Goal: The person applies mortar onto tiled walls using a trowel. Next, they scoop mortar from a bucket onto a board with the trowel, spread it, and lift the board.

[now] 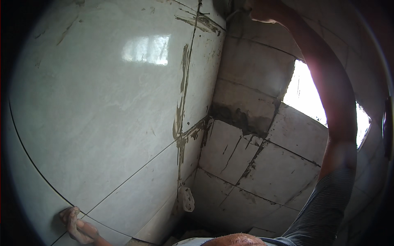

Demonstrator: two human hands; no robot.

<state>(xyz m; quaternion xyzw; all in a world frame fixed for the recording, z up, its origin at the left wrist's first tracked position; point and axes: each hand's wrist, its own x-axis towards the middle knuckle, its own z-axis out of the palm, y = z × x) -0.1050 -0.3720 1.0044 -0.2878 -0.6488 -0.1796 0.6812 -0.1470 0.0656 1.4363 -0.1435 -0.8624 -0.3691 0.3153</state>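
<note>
My right arm reaches up the right side, and my right hand (262, 11) is at the top near the corner where the tiled surfaces meet. Its fingers look closed; a pale, thin, curved thing (237, 14) shows beside them, too dim to name. At the lower left, my left hand (77, 226) is against the tiles beside a dark joint, fingers bent and pressed together. Whatever they may hold is hidden. Between the hands spreads a large glossy whitish wall tile (102, 115), with grey-brown mortar smears (180, 98) along its right joint.
Further tiles (230, 151) with dark joints and mortar streaks cover the adjoining wall. A bright window opening (305, 92) lies partly behind my right arm. Low by the corner, a pale loop-shaped thing (188, 200) sticks out. A dark patch (242, 119) marks the tiles near the corner.
</note>
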